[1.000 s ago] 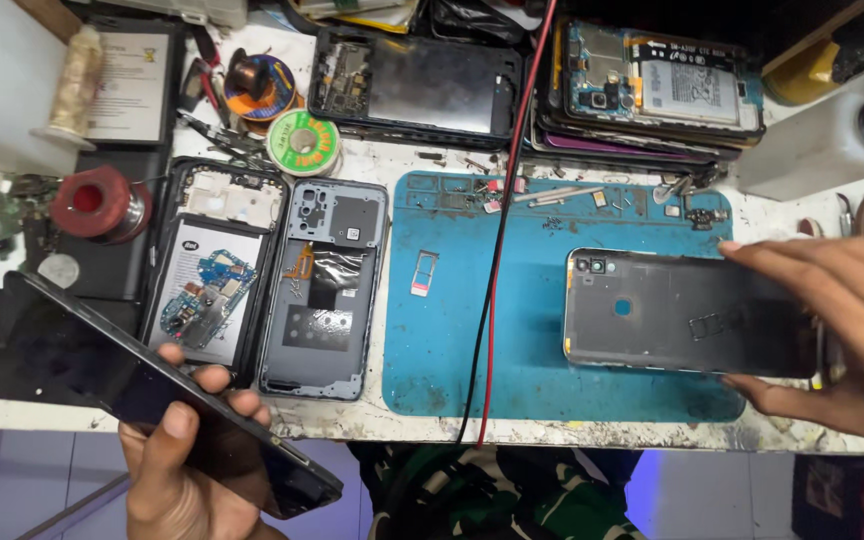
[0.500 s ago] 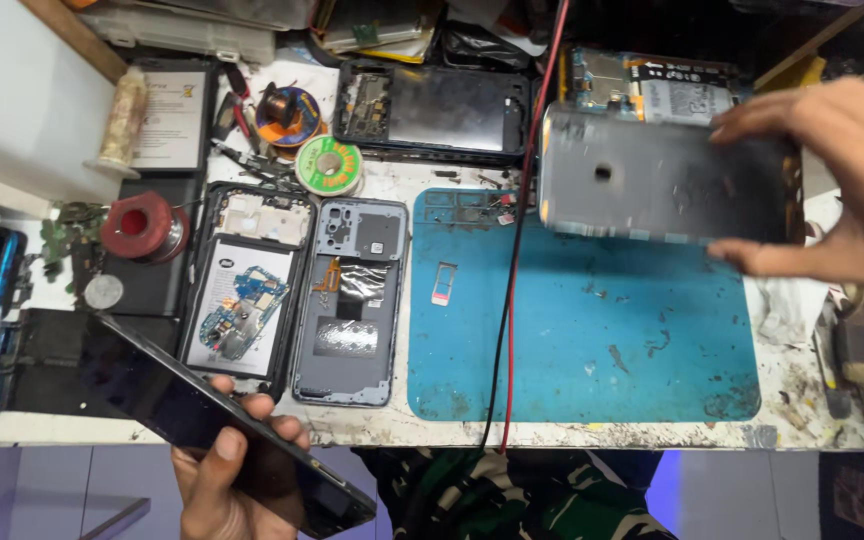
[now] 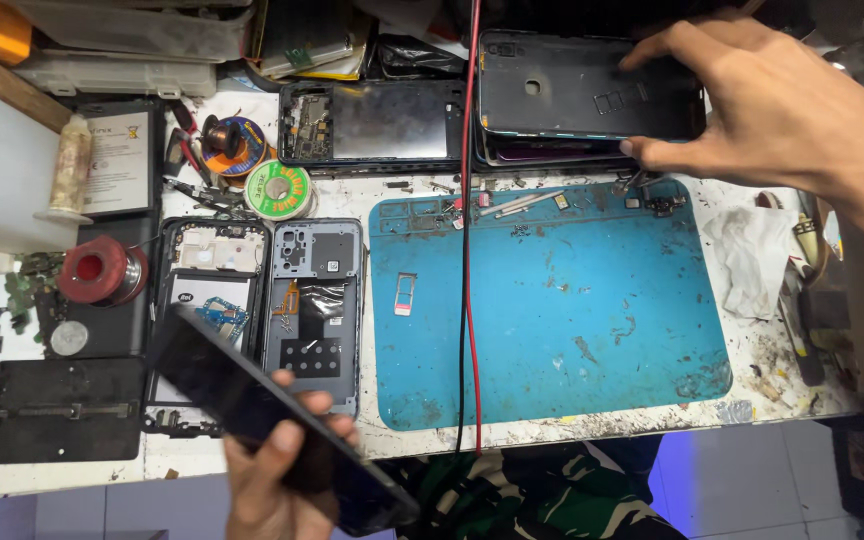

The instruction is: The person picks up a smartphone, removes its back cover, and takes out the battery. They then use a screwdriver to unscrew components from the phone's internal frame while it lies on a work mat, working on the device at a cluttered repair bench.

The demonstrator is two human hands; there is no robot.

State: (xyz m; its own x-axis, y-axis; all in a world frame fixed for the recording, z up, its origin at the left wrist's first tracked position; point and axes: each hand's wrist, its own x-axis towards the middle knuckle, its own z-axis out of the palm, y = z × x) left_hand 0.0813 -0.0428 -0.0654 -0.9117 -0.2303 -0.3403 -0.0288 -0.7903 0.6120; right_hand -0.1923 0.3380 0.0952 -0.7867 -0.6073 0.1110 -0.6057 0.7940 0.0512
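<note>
Setting down: right hand [image 3: 782, 110], fingers pinching dark back cover [image 3: 582, 95] onto far stack. Left hand [image 3: 277, 480] gripping black phone [image 3: 252, 405] near table [image 3: 572, 435] edge. Next: clean release, probably.

Phone repair workshop, cluttered workbench [image 3: 572, 440], blue repair mat [image 3: 592, 330], opened phones [image 3: 312, 310], solder spools [image 3: 278, 189]

A white, stained desk [image 3: 572, 435] filled most of the view, its front edge scuffed and grimy. A blue work mat [image 3: 592, 320] lay across its middle. Toward six o'clock, pale floor tiles [image 3: 752, 490] showed below the edge, tinged violet by light.
</note>
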